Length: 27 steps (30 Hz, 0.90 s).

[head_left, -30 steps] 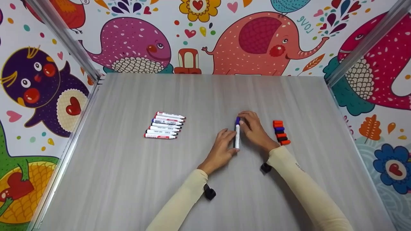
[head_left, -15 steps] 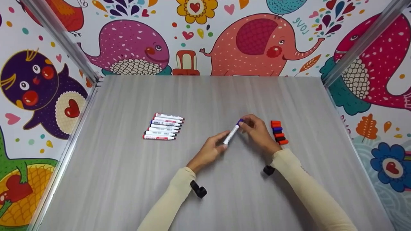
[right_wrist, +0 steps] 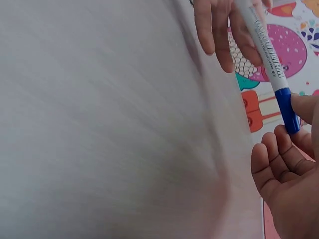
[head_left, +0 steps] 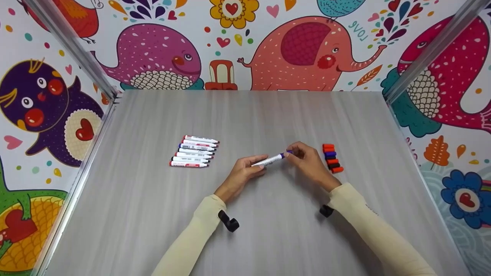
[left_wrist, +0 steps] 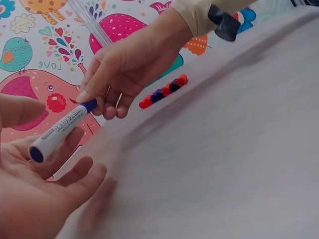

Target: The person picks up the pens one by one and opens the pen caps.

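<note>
A white whiteboard marker [head_left: 269, 160] with a blue-purple cap [left_wrist: 89, 105] is held slantwise above the table between my hands. My right hand [head_left: 308, 163] pinches the capped end between thumb and fingertips; the right wrist view shows the blue cap [right_wrist: 287, 110] there. At the marker's other end is my left hand [head_left: 239, 172], its fingers loosely spread around the barrel. In the left wrist view, the left thumb [left_wrist: 20, 110] stands apart from the marker, and the barrel passes in front of the fingers. Whether the left fingers touch it is hard to tell.
Several uncapped white markers [head_left: 193, 151] lie in a stacked row on the left of the grey table [head_left: 245, 237]. On the right, a short column of red, blue and black caps [head_left: 332, 158] lies beside my right wrist. Printed cartoon walls [head_left: 153, 53] border the table.
The marker has swung from pointing away to lying nearly crosswise and has risen off the table. My left hand has moved left with its end, loosening; the right hand keeps pinching the cap.
</note>
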### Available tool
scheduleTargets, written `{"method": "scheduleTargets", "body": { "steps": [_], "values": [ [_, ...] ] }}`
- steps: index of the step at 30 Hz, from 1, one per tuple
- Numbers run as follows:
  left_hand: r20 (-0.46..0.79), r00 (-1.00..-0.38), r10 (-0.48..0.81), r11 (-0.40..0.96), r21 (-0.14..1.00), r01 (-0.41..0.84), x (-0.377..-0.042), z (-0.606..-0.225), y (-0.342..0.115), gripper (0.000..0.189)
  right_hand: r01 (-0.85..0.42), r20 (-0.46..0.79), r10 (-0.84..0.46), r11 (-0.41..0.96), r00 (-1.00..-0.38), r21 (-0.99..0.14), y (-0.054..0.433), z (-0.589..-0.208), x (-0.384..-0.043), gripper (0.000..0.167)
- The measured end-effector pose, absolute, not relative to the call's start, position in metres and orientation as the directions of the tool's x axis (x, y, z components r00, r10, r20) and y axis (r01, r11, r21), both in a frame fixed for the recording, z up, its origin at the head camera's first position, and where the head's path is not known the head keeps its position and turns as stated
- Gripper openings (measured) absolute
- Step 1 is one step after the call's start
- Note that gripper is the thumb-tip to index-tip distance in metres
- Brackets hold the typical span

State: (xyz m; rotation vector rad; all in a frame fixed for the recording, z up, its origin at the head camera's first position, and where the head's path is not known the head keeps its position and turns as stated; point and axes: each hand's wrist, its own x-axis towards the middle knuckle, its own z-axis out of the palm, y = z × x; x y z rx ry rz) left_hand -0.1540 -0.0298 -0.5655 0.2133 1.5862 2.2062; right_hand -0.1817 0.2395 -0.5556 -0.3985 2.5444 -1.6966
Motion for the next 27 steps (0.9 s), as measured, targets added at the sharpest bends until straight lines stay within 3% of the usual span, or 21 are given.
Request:
{"method": "scheduleTargets", "body": {
  "steps": [7,14,27],
  "values": [
    [-0.023,-0.925,0.379,0.037,0.999,-0.009,-0.155,-0.560,-0.031,0.040,-0.247,0.111,-0.327,0.410,-0.938,-0.878,0.239,-0.549,-0.171,0.013],
    [0.117,-0.919,0.377,0.317,0.916,0.247,-0.155,-0.555,-0.023,0.028,-0.282,0.112,-0.381,0.425,-0.918,-0.860,0.238,-0.542,-0.158,0.007],
    [0.322,-0.846,0.424,0.450,0.736,0.506,-0.153,-0.550,-0.019,0.014,-0.289,0.096,-0.416,0.430,-0.904,-0.855,0.240,-0.549,-0.145,0.008]
  ]
}}
